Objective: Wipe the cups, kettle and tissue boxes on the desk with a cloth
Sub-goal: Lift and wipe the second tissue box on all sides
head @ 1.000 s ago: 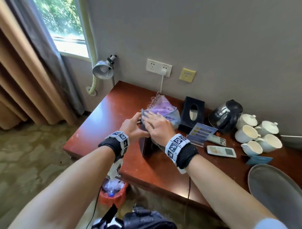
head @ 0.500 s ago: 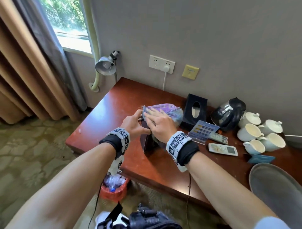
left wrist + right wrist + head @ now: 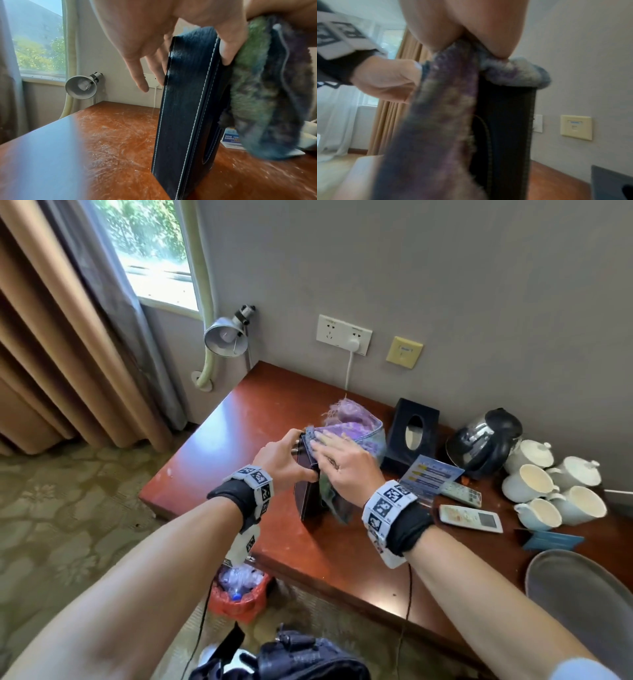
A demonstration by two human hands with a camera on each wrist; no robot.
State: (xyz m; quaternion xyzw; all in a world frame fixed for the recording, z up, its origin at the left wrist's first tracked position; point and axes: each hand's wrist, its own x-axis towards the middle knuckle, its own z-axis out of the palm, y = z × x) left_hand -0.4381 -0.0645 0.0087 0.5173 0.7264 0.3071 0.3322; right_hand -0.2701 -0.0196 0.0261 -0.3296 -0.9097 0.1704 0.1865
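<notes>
Left hand (image 3: 284, 460): clamps the upright, stitched dark leather tissue box (image 3: 187, 102).
Right hand (image 3: 342, 467): fingers flat, pressing the fluffy purple cloth (image 3: 356, 429) over its top.

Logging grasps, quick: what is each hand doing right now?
Left hand: fingers grip the standing tissue box.
Right hand: open, fingers flat, pressing the cloth on the box.
</notes>
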